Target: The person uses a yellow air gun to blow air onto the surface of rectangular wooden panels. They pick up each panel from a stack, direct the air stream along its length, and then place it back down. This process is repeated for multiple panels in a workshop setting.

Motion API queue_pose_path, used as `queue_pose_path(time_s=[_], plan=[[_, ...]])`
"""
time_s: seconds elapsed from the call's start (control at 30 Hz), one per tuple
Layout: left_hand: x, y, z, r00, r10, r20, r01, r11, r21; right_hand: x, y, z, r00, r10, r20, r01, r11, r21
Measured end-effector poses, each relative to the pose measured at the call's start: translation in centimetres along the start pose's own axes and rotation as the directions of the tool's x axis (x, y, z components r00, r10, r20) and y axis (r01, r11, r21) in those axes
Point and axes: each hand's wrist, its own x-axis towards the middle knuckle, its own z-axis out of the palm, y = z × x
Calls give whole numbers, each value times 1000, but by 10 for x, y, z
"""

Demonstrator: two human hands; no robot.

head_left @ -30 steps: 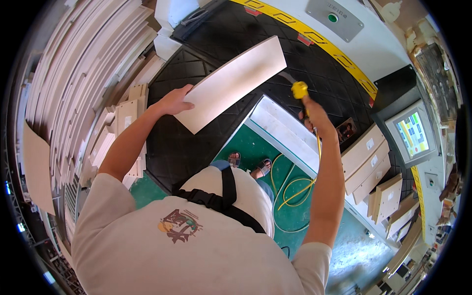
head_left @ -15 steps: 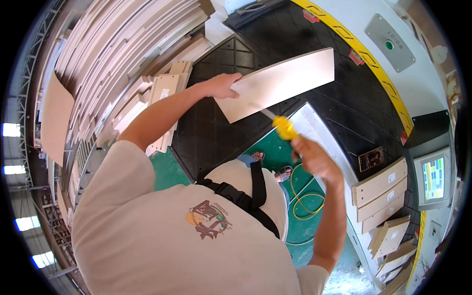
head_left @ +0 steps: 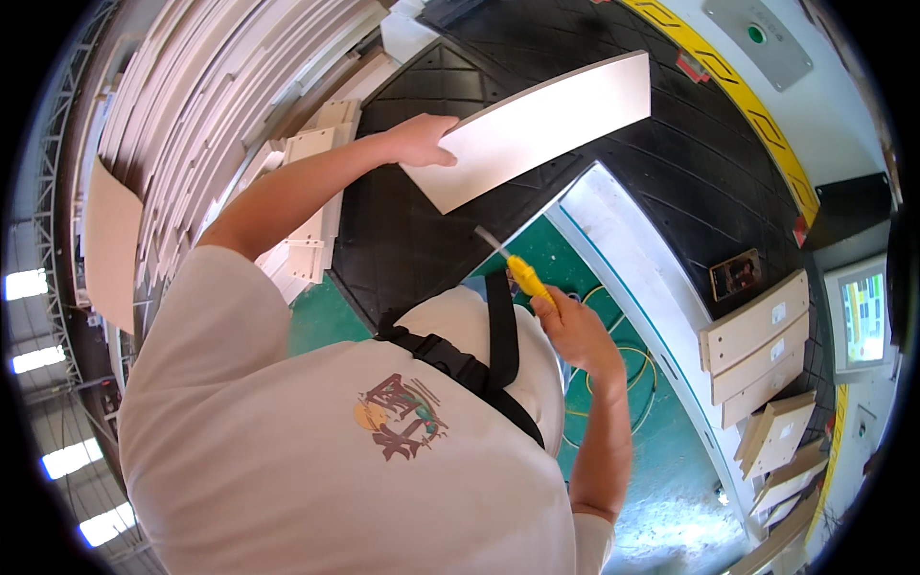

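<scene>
My left hand grips a long pale rectangular board by its left end, with the thumb on the broad face and the fingers over the upper edge. The board is held tilted above the black ribbed table. In my right hand is a yellow-handled tool with a thin metal shaft; the exact kind does not show. Its tip points up and left, apart from the board and below its lower corner.
Stacked boards stand at the left. The black table has a white-edged corner. More cut panels lie at the right near a phone and a screen. A yellow hose coils on the green floor.
My right hand has drawn the tool down and left, away from the board's lower edge. The left hand still holds the board, which sits a little higher in view.
</scene>
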Motion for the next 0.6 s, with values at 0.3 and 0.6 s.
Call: queue_pose_path(time_s=[0.3,0.6], plan=[[-56,90,62,1000,17,11,-12,932,-363,-34,45,-4,996,-5,-94,45,902,430],[-56,108,184,961,24,-276,12,992,128,-93,103,-1,704,45,-708,-156,983,-93]])
